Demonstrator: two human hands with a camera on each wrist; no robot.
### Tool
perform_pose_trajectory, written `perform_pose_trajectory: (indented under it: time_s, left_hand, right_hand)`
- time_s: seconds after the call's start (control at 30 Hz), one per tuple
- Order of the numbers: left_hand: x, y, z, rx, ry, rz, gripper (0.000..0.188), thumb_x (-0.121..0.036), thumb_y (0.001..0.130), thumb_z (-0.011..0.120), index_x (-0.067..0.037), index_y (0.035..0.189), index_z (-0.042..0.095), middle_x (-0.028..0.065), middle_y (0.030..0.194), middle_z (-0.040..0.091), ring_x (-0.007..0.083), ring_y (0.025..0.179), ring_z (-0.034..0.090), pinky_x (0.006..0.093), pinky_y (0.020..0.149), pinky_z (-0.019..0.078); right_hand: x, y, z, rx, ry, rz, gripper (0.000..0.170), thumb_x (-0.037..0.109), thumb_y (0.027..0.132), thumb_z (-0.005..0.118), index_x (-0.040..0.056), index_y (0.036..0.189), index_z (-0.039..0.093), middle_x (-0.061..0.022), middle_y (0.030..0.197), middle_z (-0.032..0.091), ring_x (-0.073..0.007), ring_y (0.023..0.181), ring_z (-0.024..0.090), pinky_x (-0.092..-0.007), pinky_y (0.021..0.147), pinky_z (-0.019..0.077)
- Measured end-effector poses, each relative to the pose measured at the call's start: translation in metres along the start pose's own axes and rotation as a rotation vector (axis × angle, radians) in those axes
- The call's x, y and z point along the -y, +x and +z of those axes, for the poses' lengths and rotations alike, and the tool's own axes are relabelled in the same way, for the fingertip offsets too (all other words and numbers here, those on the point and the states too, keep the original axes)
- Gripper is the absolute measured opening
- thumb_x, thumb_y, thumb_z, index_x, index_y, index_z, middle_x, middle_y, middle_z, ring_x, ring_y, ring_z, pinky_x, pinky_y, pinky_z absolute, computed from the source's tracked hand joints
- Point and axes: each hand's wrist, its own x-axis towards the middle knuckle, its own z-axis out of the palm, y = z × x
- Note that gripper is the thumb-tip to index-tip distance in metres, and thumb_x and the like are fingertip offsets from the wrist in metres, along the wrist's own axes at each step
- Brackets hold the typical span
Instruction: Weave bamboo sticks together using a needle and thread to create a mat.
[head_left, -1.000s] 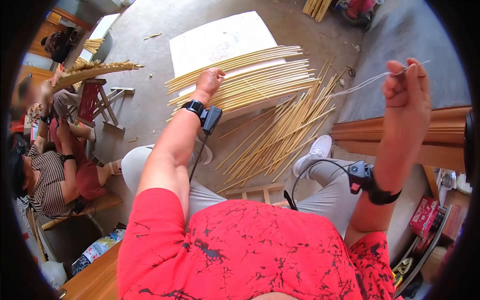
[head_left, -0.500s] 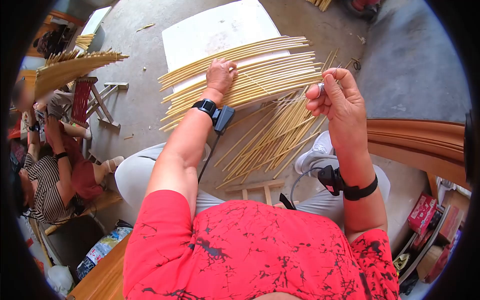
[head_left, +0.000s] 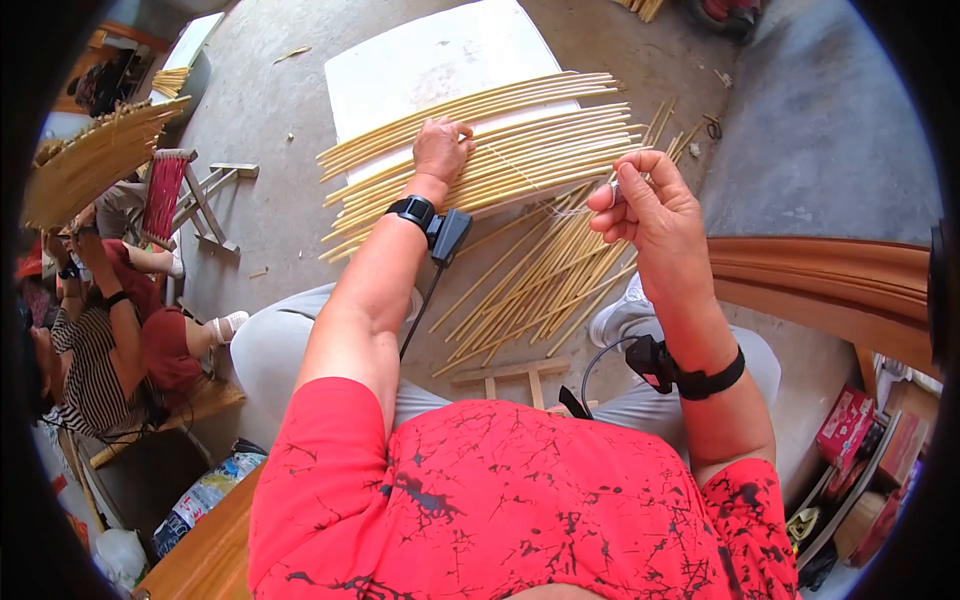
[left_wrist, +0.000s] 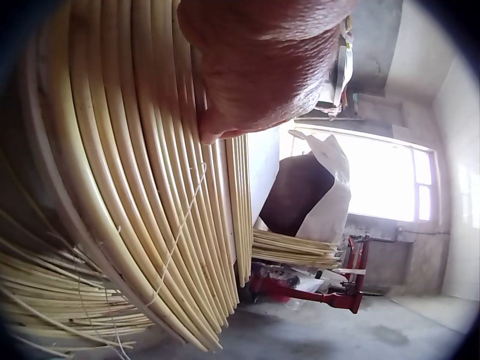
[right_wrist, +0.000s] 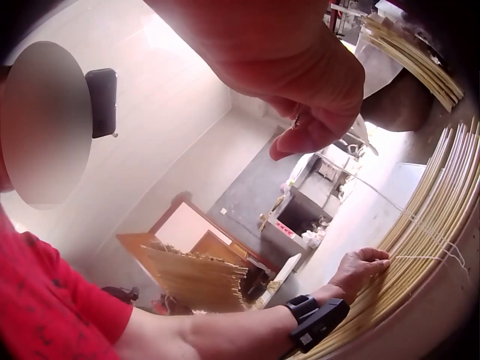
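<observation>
Head: sticks [head_left: 560, 150] lie side by side across near part of white board [head_left: 440, 60]. Left hand [head_left: 440, 150] rests on them, over board, fingers bent; cannot tell if it pinches anything. Right hand [head_left: 655, 210] held up right of board. Loose sticks [head_left: 540, 290] on floor, board's near-right side.

Left wrist: pale string [left_wrist: 178, 234] slants over sticks on board.

Right wrist: right hand pinches white string [right_wrist: 375, 189], which runs to sticks on board.

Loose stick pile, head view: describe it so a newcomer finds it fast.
Start at the big white board, top centre, with a neat row of sticks across it. Down and right from there lies the loose pile. Unlike the row's side-by-side sticks, these crisscross.
</observation>
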Motion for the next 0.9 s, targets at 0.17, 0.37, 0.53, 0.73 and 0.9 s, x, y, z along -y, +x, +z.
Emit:
perform_pose_trajectory:
  time_s: [0.17, 0.37, 0.53, 0.73, 0.9]
  left_hand:
    - [-0.003, 0.001, 0.0, -0.011, -0.018, -0.068, 0.017, -0.024, 0.066, 0.072, -0.016, 0.08, 0.069, 0.0039, 0.082, 0.062, 0.0244, 0.088, 0.054, 0.0359, 0.077, 0.0461]
    - [0.0, 0.0, 0.003, -0.028, 0.006, -0.041, 0.014, -0.024, 0.066, 0.072, -0.016, 0.076, 0.068, 0.0054, 0.081, 0.061, 0.0258, 0.084, 0.055, 0.0362, 0.075, 0.0459]
    - [0.0, 0.003, 0.006, -0.005, 0.028, -0.04, 0.013, -0.026, 0.065, 0.073, -0.015, 0.071, 0.068, 0.0058, 0.079, 0.061, 0.0268, 0.081, 0.055, 0.0367, 0.073, 0.0452]
    - [0.002, 0.005, 0.011, -0.017, 0.018, -0.034, 0.012, -0.024, 0.063, 0.073, -0.014, 0.069, 0.067, 0.0035, 0.072, 0.059, 0.0237, 0.079, 0.054, 0.0358, 0.072, 0.0446]
    - [0.003, 0.007, 0.01, 0.038, 0.017, -0.094, 0.013, -0.028, 0.062, 0.074, -0.02, 0.072, 0.07, 0.0028, 0.08, 0.06, 0.0247, 0.085, 0.053, 0.0349, 0.075, 0.046]
  right_hand:
    - [-0.005, -0.004, 0.003, 0.033, 0.0, 0.028, 0.013, 0.021, 0.091, 0.049, 0.0083, 0.095, 0.05, -0.0056, 0.072, 0.061, -0.0091, 0.057, 0.058, -0.0188, 0.049, 0.0439]
    - [-0.011, -0.007, 0.009, 0.029, -0.029, 0.047, 0.012, 0.019, 0.091, 0.049, 0.0081, 0.094, 0.05, -0.0051, 0.072, 0.061, -0.009, 0.056, 0.058, -0.0187, 0.049, 0.0441]
    - [-0.018, -0.007, 0.01, 0.052, 0.045, 0.087, 0.011, 0.018, 0.091, 0.049, 0.0078, 0.093, 0.05, -0.0046, 0.071, 0.06, -0.0085, 0.056, 0.057, -0.0187, 0.048, 0.0439]
    - [-0.024, -0.009, 0.011, 0.118, 0.045, 0.141, 0.011, 0.019, 0.091, 0.049, 0.0075, 0.092, 0.05, -0.0038, 0.069, 0.059, -0.0083, 0.055, 0.056, -0.0189, 0.047, 0.0435]
    - [-0.026, -0.011, 0.011, 0.142, 0.037, 0.147, 0.012, 0.02, 0.091, 0.049, 0.0076, 0.093, 0.05, -0.005, 0.072, 0.061, -0.0094, 0.057, 0.059, -0.0188, 0.049, 0.0455]
